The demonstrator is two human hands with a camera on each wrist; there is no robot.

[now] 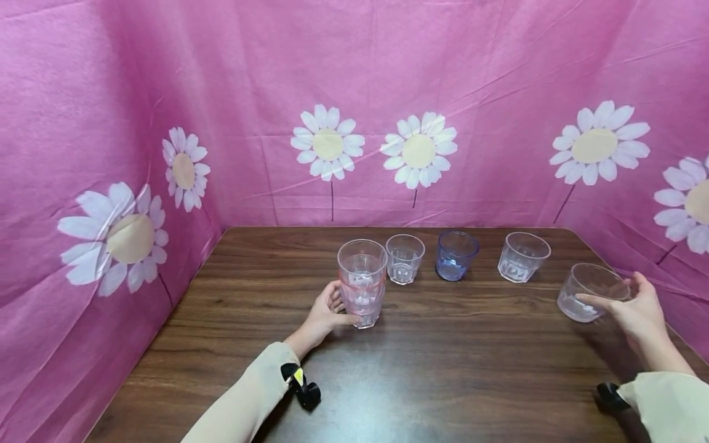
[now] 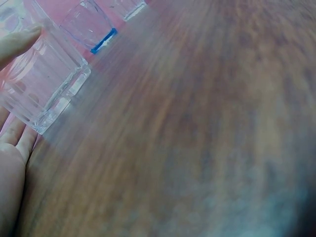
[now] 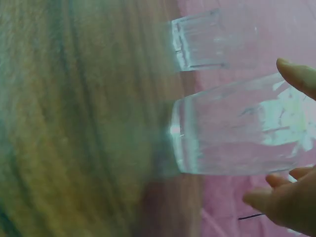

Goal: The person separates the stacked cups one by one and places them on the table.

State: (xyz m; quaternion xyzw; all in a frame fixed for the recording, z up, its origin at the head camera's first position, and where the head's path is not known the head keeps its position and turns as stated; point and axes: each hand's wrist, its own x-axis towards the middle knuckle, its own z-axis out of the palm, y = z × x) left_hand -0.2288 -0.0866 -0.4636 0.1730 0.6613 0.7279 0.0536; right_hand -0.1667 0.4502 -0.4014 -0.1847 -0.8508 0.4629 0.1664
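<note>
My left hand (image 1: 324, 314) grips the lower part of a tall stack of nested clear glasses (image 1: 362, 289), its thumb across the front. Reddish rims show within the stack, which stands upright on the table. Its faceted bottom (image 2: 61, 98) shows in the left wrist view, thumb and fingers to either side. At the far right my right hand (image 1: 645, 311) holds a clear glass (image 1: 589, 292), thumb along the near side and fingers round the far side by the rim. In the right wrist view this glass (image 3: 227, 131) lies between thumb and fingers, its base close over the table.
Along the back of the wooden table (image 1: 432, 369) stand a clear glass (image 1: 405, 261) right beside the stack, a blue glass (image 1: 456, 258) and another clear glass (image 1: 522, 258). Pink cloth (image 1: 371, 55) with daisies borders the back and sides.
</note>
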